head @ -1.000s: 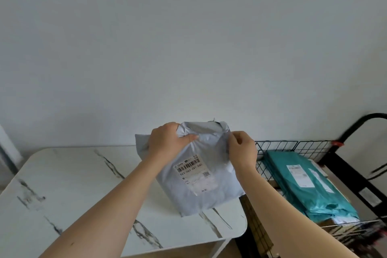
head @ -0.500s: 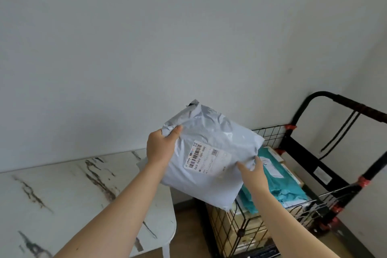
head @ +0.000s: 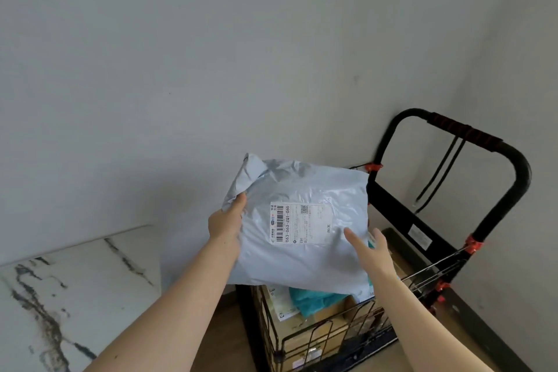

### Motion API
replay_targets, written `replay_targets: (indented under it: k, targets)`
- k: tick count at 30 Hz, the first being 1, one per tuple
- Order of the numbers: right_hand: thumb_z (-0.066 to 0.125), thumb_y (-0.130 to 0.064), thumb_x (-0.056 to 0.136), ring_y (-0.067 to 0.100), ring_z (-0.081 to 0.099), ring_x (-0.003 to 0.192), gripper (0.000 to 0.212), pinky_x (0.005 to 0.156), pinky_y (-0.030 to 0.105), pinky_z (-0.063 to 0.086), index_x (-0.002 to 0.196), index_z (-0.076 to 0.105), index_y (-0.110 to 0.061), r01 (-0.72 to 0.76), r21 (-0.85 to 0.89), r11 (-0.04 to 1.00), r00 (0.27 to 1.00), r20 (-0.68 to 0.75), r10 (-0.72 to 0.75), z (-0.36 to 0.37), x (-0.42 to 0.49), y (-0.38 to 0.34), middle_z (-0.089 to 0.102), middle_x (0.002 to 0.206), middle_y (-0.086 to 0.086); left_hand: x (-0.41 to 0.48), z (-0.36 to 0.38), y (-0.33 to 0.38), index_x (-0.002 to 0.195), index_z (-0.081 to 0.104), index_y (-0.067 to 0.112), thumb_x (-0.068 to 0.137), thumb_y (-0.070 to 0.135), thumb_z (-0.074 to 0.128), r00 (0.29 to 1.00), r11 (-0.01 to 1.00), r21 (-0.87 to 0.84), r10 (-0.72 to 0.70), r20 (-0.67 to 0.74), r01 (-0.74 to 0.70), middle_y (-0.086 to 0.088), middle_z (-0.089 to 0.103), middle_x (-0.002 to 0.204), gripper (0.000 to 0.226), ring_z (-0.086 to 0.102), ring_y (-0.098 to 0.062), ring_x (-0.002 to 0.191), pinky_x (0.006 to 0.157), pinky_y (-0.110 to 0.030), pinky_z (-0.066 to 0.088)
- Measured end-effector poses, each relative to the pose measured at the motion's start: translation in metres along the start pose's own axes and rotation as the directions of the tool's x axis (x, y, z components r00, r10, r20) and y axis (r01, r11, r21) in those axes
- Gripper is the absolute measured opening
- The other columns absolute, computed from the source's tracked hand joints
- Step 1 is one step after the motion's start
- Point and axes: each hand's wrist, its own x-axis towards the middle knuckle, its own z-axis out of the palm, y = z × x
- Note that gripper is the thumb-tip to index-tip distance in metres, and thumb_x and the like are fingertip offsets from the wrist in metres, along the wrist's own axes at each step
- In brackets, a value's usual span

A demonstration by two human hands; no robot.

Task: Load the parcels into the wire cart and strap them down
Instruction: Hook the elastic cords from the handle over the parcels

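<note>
Plain grey walls meet in a corner at right. A white marble-veined worktop [head: 75,296] occupies the lower left. The wire cart [head: 317,338] stands on the floor beside it, its black handle frame [head: 513,166] upright against the far wall, with black straps [head: 437,172] hanging from the top bar.

The grey parcel [head: 302,269] is above the cart's open top, clear of the worktop. Its long axis runs roughly left to right, from the worktop side toward the handle frame. The shipping label [head: 300,223] faces up, barcode end toward the left. The crumpled flap end points up and left.

Left hand [head: 226,222]: grip clamped on the parcel's left edge, thumb on top. Right hand [head: 371,251]: grip apart, fingers straight and spread at the parcel's lower right edge; contact cannot be confirmed.

A teal parcel [head: 314,299] and cardboard boxes [head: 302,332] lie in the cart beneath. Whether the grey parcel rests on them cannot be told.
</note>
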Motion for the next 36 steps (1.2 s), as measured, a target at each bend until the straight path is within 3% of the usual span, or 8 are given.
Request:
replay_targets:
  k: [6,12,23,26,29,31,33,36]
  targets:
    - [0.071,-0.037,0.081,0.032,0.041,0.129,0.079,0.098,0.041,0.041,0.146,0.026,-0.032,0.024,-0.050,0.998,0.997,-0.066,-0.027,-0.026,0.063,-0.019,0.033,0.148,0.008,0.053,0.061,-0.018,0.075,0.055,0.009,0.084,0.051,0.061,0.990,0.989,-0.047,-0.142,-0.021,0.141,-0.006,0.054,0.072,0.044,0.051,-0.021,0.062,0.058,-0.030,0.041]
    - [0.071,-0.034,0.082,0.035,0.049,0.118,0.078,0.085,0.037,0.044,0.146,0.027,-0.032,-0.056,-0.310,0.949,0.991,-0.131,0.016,-0.037,0.147,-0.037,0.039,0.142,0.012,0.115,0.119,-0.046,0.118,0.058,0.005,0.089,0.053,0.050,0.946,0.946,0.026,-0.323,0.022,0.322,-0.011,0.062,0.108,0.056,0.059,-0.030,0.096,0.084,-0.036,0.045]
    - [0.065,-0.011,0.081,0.025,0.052,0.094,0.072,0.075,0.031,0.045,0.142,0.034,-0.030,-0.153,-0.460,0.874,0.988,-0.062,0.140,-0.021,0.245,0.012,0.048,0.131,0.011,0.165,0.141,-0.128,0.127,0.048,0.006,0.090,0.042,0.057,0.871,0.868,0.091,-0.478,-0.117,0.488,-0.015,0.059,0.113,0.052,0.058,-0.035,0.103,0.091,-0.042,0.047]
    - [0.064,-0.013,0.081,0.029,0.050,0.106,0.071,0.086,0.038,0.049,0.143,0.032,-0.029,-0.137,-0.624,0.769,0.986,-0.007,0.169,-0.016,0.260,0.019,0.042,0.135,0.012,0.166,0.140,-0.144,0.140,0.032,0.008,0.085,0.039,0.064,0.940,0.846,0.412,-0.295,-0.169,0.339,-0.019,0.045,0.133,0.070,0.046,-0.036,0.120,0.103,-0.046,0.039]
    - [0.062,-0.035,0.086,0.034,0.022,0.139,0.080,0.112,0.046,0.030,0.149,0.013,-0.033,0.111,-0.859,0.500,0.990,0.139,0.019,-0.004,0.267,0.025,0.015,0.154,0.011,0.161,0.133,-0.147,0.151,0.001,0.017,0.080,0.057,0.060,0.989,0.369,0.924,0.139,0.056,-0.104,-0.011,0.003,0.157,0.101,0.010,-0.032,0.144,0.114,-0.046,0.015]
    - [0.059,-0.053,0.085,0.032,0.005,0.145,0.087,0.115,0.049,0.019,0.149,0.001,-0.039,0.331,-0.839,0.432,0.932,0.363,-0.008,0.009,0.277,0.026,-0.004,0.159,0.005,0.159,0.138,-0.138,0.149,-0.014,0.026,0.079,0.067,0.052,0.925,0.101,0.927,0.171,0.341,-0.360,-0.004,-0.018,0.155,0.105,-0.007,-0.028,0.145,0.115,-0.046,0.006]
    - [0.058,-0.059,0.082,0.031,-0.001,0.146,0.092,0.115,0.051,0.021,0.147,-0.005,-0.044,0.468,-0.785,0.407,0.838,0.540,0.077,0.023,0.288,0.027,-0.013,0.158,0.002,0.159,0.151,-0.133,0.151,0.005,0.025,0.069,0.071,0.058,0.809,-0.170,0.827,0.177,0.561,-0.536,-0.011,-0.004,0.156,0.108,0.006,-0.033,0.143,0.111,-0.055,0.025]
    - [0.056,-0.057,0.084,0.034,-0.005,0.145,0.090,0.112,0.054,0.026,0.146,-0.009,-0.046,0.574,-0.734,0.362,0.754,0.647,0.117,0.040,0.306,0.031,-0.016,0.158,0.003,0.162,0.181,-0.129,0.146,0.030,0.023,0.055,0.064,0.075,0.743,-0.321,0.712,0.038,0.668,-0.624,-0.013,0.008,0.157,0.109,0.009,-0.033,0.145,0.111,-0.059,0.023]
